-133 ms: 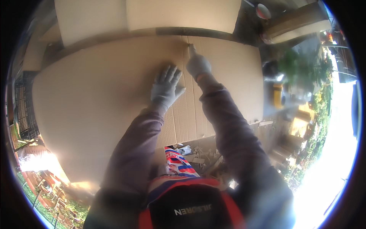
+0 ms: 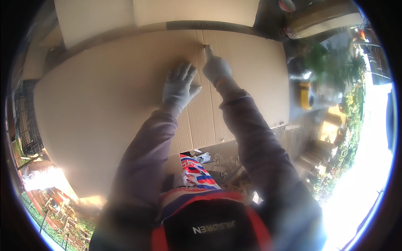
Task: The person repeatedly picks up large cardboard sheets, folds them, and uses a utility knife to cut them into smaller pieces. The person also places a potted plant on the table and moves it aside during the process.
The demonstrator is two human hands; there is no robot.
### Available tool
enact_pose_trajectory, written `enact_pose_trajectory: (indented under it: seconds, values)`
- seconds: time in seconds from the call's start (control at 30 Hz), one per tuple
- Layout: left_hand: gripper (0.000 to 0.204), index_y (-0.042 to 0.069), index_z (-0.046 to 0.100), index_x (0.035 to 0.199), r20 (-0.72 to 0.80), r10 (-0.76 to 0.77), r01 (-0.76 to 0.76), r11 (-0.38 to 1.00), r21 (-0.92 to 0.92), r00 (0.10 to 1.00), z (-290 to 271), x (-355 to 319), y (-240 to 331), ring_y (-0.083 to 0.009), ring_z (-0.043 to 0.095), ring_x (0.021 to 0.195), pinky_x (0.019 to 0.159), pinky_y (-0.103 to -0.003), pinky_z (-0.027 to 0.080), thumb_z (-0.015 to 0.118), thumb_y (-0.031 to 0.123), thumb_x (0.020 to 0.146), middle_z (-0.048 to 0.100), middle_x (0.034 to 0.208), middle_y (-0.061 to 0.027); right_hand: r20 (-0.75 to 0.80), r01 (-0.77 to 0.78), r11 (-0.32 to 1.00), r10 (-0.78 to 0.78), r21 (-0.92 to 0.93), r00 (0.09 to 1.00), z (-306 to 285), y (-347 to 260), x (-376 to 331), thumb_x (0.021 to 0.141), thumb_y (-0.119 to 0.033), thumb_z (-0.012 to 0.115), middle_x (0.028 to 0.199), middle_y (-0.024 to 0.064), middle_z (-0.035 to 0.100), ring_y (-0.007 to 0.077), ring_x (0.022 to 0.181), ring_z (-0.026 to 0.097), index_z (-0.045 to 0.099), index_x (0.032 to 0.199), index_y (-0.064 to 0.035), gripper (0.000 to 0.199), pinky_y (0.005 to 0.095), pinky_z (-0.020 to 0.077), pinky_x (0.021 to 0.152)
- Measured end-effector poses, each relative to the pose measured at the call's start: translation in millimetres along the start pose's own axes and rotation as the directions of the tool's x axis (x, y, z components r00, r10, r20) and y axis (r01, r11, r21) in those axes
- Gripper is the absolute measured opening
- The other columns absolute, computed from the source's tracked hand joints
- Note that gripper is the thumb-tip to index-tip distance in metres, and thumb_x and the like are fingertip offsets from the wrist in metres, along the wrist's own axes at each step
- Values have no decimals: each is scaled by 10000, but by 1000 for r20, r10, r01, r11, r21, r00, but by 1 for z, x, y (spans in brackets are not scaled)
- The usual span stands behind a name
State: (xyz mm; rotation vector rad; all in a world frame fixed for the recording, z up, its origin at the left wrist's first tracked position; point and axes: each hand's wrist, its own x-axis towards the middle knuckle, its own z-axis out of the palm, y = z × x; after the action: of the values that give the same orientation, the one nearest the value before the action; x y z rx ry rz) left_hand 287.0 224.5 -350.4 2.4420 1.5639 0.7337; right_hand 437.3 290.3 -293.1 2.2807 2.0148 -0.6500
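Note:
A large brown cardboard sheet (image 2: 104, 92) lies in front of me, with two straight crease lines running away from me. My left hand (image 2: 181, 87), in a pale grey glove, rests flat on it just left of the creases, fingers spread. Farther out, close to the sheet's far edge, my gloved right hand (image 2: 217, 69) is closed, its index finger stretched forward along the right crease. A small dark tip shows at that fingertip; what the fist holds is hidden.
More cardboard panels (image 2: 192, 12) stand beyond the far edge. Paper and cardboard scraps (image 2: 220, 163) litter the ground below the near edge. A black plastic crate (image 2: 27, 117) is at the left, a yellow object (image 2: 306, 95) at the right. Strong sunlight comes in from the right.
The whole view has shifted, with the sheet now higher in the picture. Against the sheet, my right hand has slid slightly toward me along the crease. My left hand stays in place.

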Motion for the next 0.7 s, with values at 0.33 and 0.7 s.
enact_pose_trajectory:
  seconds: [0.33, 0.7]
  values:
    - [632, 145, 535, 1324, 64, -14, 11, 999, 46, 998, -4, 1, 1, -298, 408, 1331, 1094, -484, 330, 691, 450, 794, 483, 1409, -82, 35, -3, 998, 5, -55, 999, 33, 31, -111, 823, -52, 472, 810, 218, 667, 399, 745, 658, 290, 1486, -144, 694, 513, 512, 708]
    - [608, 162, 526, 1339, 66, 10, -17, 994, 109, 998, 10, 0, -1, -267, 382, 1362, 1115, -435, 315, 624, 494, 840, 433, 1467, -68, 462, -33, 981, 119, -190, 879, 118, 122, -392, 856, -92, 516, 970, 182, 663, 384, 835, 664, 318, 1470, -169, 650, 498, 523, 757]
